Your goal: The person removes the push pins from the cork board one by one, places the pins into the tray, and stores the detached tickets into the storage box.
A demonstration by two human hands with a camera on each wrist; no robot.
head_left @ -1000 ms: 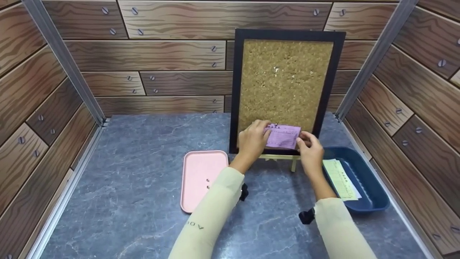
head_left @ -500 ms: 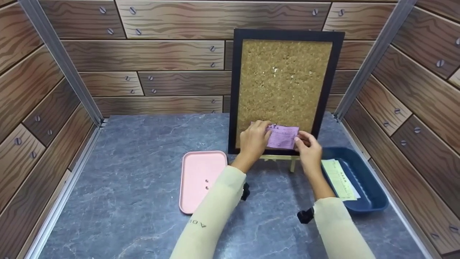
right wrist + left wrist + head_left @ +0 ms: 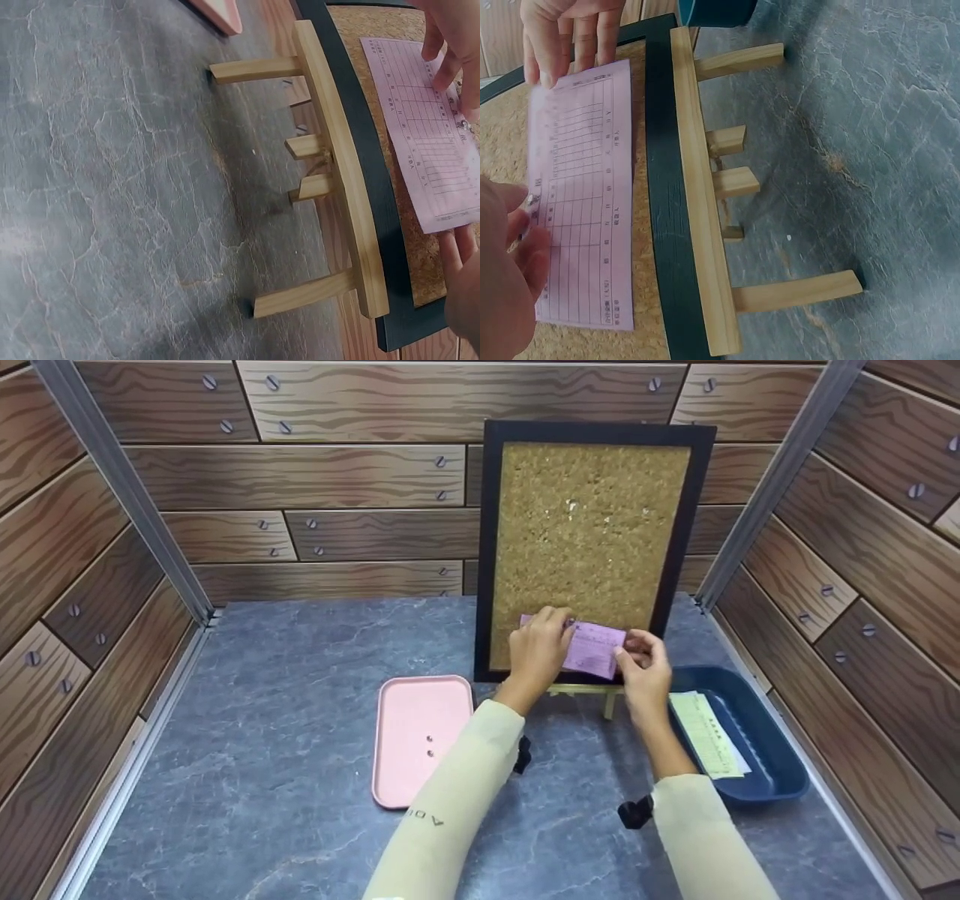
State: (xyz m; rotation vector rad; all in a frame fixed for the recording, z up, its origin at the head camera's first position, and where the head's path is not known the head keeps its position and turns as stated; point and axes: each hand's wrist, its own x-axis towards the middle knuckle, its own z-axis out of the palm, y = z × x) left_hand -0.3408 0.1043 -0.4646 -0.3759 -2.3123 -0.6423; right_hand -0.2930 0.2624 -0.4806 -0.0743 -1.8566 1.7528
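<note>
At the corkboard [image 3: 589, 536], right fingers [image 3: 586, 41] pinch the slip's [image 3: 583, 195] end, left fingers [image 3: 535, 259] its pin [image 3: 532, 200].

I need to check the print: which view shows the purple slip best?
Left wrist: the purple slip shows large, mostly visible, its grid clear. The head view shows it small, partly behind the left hand; the right wrist view cuts it at the frame edge.

1. Over there, the corkboard [image 3: 592, 532] stands on an easel [image 3: 701, 187] on the bench [image 3: 285, 697].
2. Behind the corkboard rises the wall [image 3: 360, 472].
3. Before the corkboard's lower part is the slip [image 3: 596, 651].
4. In front of it, leftward, a tray [image 3: 420, 701] holds two bits [image 3: 430, 753].
5. In front, rightward, a tub [image 3: 772, 735] holds papers [image 3: 705, 735].
</note>
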